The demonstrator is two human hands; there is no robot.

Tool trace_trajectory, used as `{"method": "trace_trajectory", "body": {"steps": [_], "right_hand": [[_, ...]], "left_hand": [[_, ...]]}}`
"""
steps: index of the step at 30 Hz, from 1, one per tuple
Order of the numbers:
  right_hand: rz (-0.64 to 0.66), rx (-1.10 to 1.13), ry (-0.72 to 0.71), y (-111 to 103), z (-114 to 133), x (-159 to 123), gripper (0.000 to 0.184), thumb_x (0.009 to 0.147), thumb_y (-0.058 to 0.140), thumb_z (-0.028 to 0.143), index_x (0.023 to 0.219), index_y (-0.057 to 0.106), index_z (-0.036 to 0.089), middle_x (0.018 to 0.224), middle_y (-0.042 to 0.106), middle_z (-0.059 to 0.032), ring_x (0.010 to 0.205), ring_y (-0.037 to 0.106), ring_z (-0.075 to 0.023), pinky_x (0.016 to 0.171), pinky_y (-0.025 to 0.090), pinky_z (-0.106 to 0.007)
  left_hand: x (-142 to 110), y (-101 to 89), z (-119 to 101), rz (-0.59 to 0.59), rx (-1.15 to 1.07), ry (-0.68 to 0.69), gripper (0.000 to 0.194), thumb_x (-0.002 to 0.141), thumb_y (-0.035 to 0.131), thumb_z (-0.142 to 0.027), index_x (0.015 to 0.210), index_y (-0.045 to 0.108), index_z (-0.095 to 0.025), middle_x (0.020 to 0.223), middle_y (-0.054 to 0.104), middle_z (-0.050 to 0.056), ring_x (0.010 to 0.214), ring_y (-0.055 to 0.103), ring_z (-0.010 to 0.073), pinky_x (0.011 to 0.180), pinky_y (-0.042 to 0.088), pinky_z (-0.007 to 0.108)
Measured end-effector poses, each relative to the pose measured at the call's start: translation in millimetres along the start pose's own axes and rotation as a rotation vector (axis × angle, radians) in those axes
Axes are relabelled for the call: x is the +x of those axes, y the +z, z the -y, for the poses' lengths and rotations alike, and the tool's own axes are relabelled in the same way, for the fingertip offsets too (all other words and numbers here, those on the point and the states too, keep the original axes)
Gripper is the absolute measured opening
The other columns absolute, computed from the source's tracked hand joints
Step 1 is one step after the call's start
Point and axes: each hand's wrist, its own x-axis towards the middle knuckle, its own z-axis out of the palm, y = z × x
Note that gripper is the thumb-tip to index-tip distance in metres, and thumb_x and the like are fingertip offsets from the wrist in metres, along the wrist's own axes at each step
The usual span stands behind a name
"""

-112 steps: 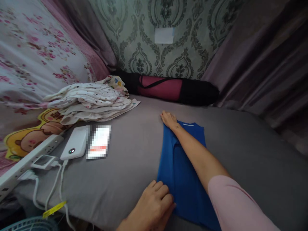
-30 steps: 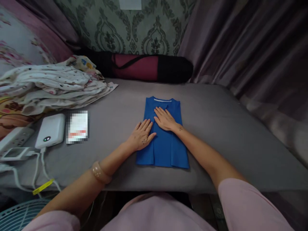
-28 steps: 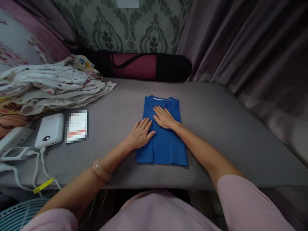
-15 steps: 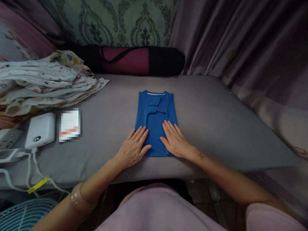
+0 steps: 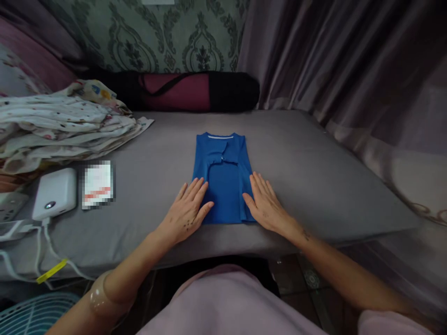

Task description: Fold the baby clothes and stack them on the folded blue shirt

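Note:
A blue shirt (image 5: 224,190) lies folded on the grey-covered surface, its neckline with a white strip at the far end. Its sides and sleeves are turned inward over the middle. On the lower left edge of the shirt rests my left hand (image 5: 188,208), flat with the fingers stretched and the thumb apart. My right hand (image 5: 267,203) lies likewise flat along the lower right edge, fingers stretched over the side fold. Neither hand grips the cloth. Parts of both side edges are hidden under the hands.
A heap of patterned cloth (image 5: 63,125) lies at the left. Nearer are a white power bank (image 5: 56,193) with a cable, a blurred-out card (image 5: 98,184) and a socket strip (image 5: 12,207). A black and maroon bag (image 5: 178,92) lies along the wall; curtains (image 5: 366,79) hang right.
My right hand has shifted outward to the right, from over the shirt to its edge. My left hand has slid slightly left. The camera view has turned a little.

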Motion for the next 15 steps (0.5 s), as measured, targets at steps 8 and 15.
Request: {"method": "trace_trajectory", "body": {"steps": [8,15], "right_hand": [[-0.005,-0.075,-0.13,8,17,-16,0.065,0.098,0.024,0.05,0.147,0.032,0.008,0.154,0.028,-0.0159,0.145,0.015,-0.0276,0.117,0.014,-0.052],[0.052,-0.045,-0.211,4,13,-23,0.066,0.098,0.029,0.049,0.15,0.024,0.008,0.155,0.024,-0.0157,0.144,0.017,-0.0267,0.116,0.019,-0.051]], "left_hand": [[-9,18.2,-3,-0.011,0.065,0.046,0.065,0.098,0.025,-0.052,0.146,0.033,-0.01,0.152,0.033,0.015,0.143,0.025,0.0256,0.115,0.025,0.048],[-19,10.4,2,-0.006,0.07,0.15,0.07,0.095,0.03,-0.058,0.147,0.03,-0.011,0.152,0.032,0.017,0.143,0.024,0.0277,0.115,0.025,0.049]]}}
